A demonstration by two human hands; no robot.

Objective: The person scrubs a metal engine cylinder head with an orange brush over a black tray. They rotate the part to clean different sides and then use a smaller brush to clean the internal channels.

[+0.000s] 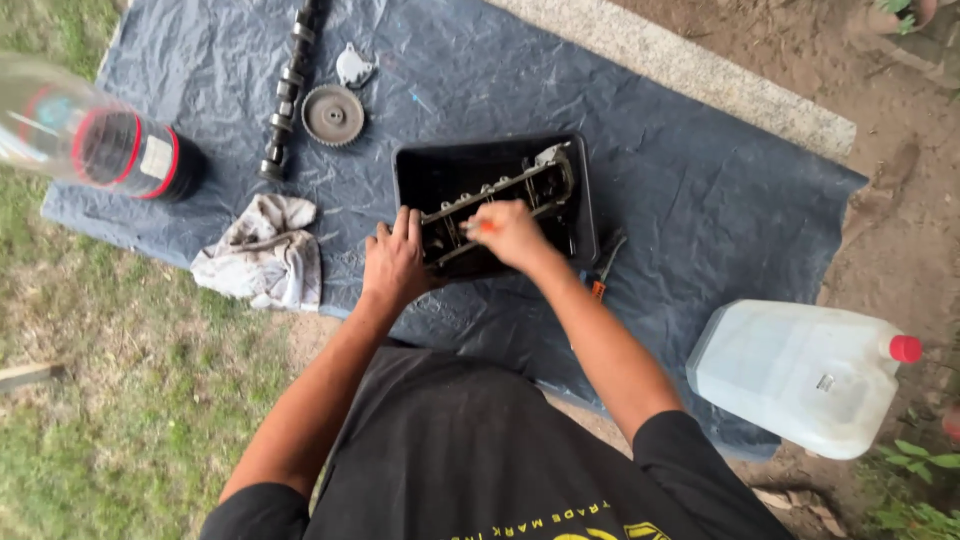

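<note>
Both my hands met the engine part (500,205) lying aslant in the black tub (585,190): left hand (395,262) flat, steadying its near end; right hand (510,232) pinching an orange-tipped tool (486,227).

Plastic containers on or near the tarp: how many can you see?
2: a clear bottle with a dark base at the tarp's left edge, and a white jug with a red cap at its right corner.

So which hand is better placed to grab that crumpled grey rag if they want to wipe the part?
Probably the left hand: it rests on the black plastic tub's near-left edge, on the side of the crumpled grey rag. The right hand grips a small orange-tipped tool over the greasy metal engine part.
</note>
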